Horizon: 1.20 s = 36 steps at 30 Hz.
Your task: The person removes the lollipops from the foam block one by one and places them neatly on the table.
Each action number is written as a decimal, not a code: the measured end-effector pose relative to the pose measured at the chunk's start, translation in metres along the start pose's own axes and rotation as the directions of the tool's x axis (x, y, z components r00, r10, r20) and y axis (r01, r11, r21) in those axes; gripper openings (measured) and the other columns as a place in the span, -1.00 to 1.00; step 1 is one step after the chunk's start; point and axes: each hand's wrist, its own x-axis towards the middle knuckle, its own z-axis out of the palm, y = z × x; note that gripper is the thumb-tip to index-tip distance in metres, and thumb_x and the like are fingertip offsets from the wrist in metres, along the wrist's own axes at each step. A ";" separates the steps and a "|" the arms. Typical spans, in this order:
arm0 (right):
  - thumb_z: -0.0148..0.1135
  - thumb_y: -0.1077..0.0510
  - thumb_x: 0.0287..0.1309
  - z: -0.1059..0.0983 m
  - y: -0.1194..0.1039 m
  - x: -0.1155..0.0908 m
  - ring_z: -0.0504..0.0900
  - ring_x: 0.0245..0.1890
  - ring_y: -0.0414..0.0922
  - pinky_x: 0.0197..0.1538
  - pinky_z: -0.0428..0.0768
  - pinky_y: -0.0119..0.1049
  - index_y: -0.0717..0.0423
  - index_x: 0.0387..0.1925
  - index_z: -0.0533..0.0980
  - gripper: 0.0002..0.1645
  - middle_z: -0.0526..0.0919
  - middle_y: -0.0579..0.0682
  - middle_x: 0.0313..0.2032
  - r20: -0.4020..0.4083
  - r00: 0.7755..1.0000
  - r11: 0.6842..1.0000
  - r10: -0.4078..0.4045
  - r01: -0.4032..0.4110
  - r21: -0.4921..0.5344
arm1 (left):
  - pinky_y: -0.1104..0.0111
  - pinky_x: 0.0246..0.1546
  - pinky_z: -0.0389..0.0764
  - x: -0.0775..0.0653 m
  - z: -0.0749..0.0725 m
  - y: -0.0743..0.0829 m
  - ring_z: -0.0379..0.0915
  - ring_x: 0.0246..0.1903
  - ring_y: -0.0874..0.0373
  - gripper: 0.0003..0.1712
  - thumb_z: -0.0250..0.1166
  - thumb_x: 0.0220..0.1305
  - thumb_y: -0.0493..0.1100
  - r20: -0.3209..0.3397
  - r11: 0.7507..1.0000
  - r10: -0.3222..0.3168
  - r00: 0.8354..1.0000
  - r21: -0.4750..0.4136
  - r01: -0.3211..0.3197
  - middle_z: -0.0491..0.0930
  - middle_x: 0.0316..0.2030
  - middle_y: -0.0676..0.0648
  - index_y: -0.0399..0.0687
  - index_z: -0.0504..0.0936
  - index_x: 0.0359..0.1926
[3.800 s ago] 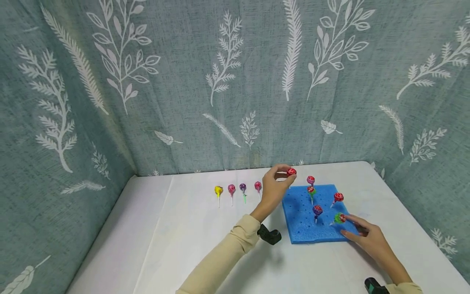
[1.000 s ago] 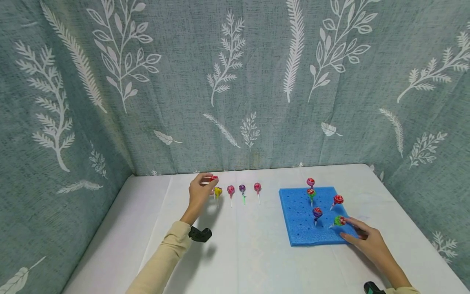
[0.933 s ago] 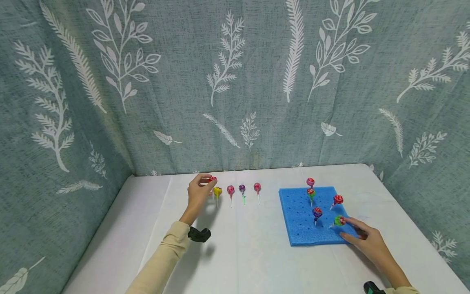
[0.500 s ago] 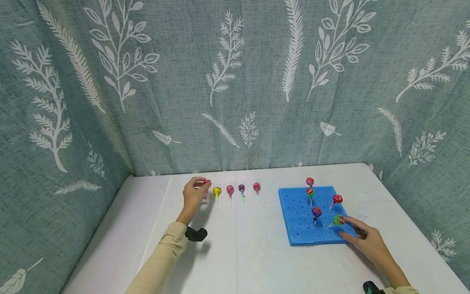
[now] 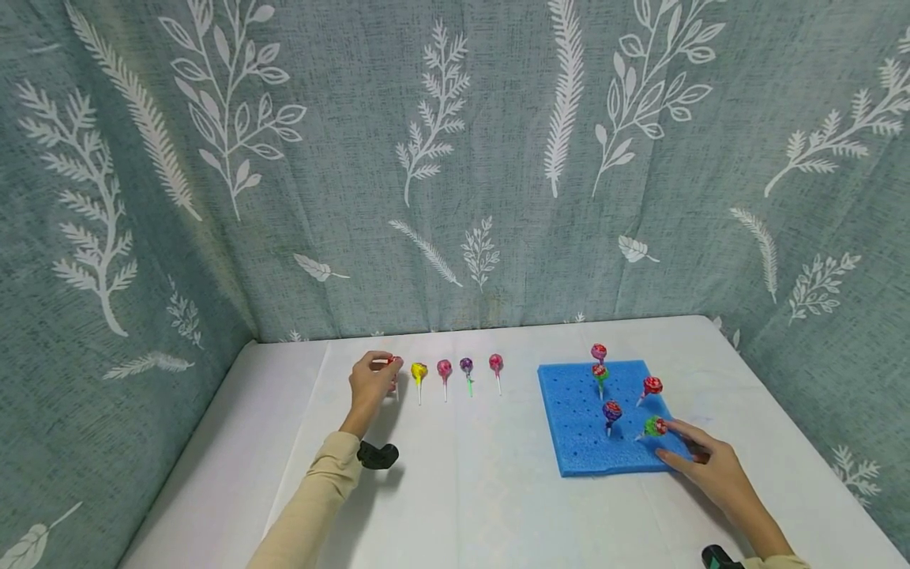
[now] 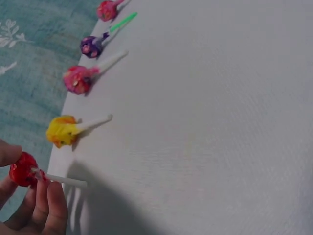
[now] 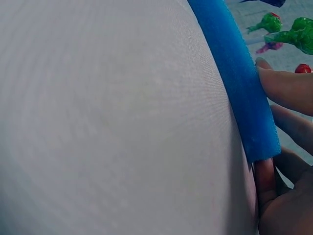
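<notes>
My left hand (image 5: 368, 386) pinches a red lollipop (image 6: 23, 169) by its wrapped head, low over the table at the left end of a lollipop row. Its white stick points toward the near side and its shadow falls on the table. Beside it lies a yellow lollipop (image 5: 419, 370). My right hand (image 5: 718, 468) grips the near right corner of a blue foam board (image 5: 583, 454), thumb on top and fingers at the edge. Close to these fingers a green and red lollipop (image 5: 655, 427) leans in the foam. Part of the corner is hidden by the hand.
Farther along the row lie a pink lollipop (image 5: 444, 368), a purple one (image 5: 466, 365) with a green stick, and another pink one (image 5: 495, 362). Several lollipops stand in the board, among them a blue-purple one (image 5: 612, 411). A patterned curtain (image 5: 341, 158) hangs behind the table.
My left hand has carried the red lollipop from beside the foam board leftward to the row's left end, then lowered it toward the table. The right hand stays at the board's corner.
</notes>
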 end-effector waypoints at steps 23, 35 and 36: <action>0.31 -0.19 0.08 0.003 -0.004 -0.002 0.34 0.18 0.26 -0.17 0.41 -0.56 0.18 0.26 0.38 -0.19 0.31 0.37 0.25 0.007 1.000 1.000 0.006 -0.006 0.004 | 0.49 -0.65 0.48 0.007 0.001 -0.013 0.53 -0.48 0.07 -0.67 0.36 0.11 -0.21 -0.052 0.981 0.049 0.997 0.190 -0.039 0.56 -0.26 -0.29 -0.30 0.63 -0.11; 0.31 -0.20 0.08 -0.001 -0.006 -0.002 0.34 0.18 0.28 -0.13 0.44 -0.46 0.21 0.26 0.36 -0.16 0.30 0.38 0.25 0.013 1.000 1.000 0.021 -0.021 0.000 | 0.19 -0.32 0.53 0.000 -0.002 0.002 0.43 -0.18 -0.11 -0.68 0.32 0.19 -0.16 -0.050 0.978 0.109 0.993 0.185 -0.098 0.58 -0.20 -0.26 -0.26 0.63 -0.08; 0.31 -0.20 0.08 -0.001 -0.005 -0.002 0.34 0.18 0.28 -0.14 0.43 -0.48 0.20 0.26 0.36 -0.16 0.30 0.38 0.25 0.013 1.000 1.000 0.019 -0.019 -0.002 | 0.20 -0.33 0.54 -0.001 -0.002 0.004 0.45 -0.21 -0.10 -0.68 0.32 0.19 -0.16 -0.044 0.978 0.114 0.992 0.178 -0.105 0.58 -0.20 -0.26 -0.25 0.63 -0.07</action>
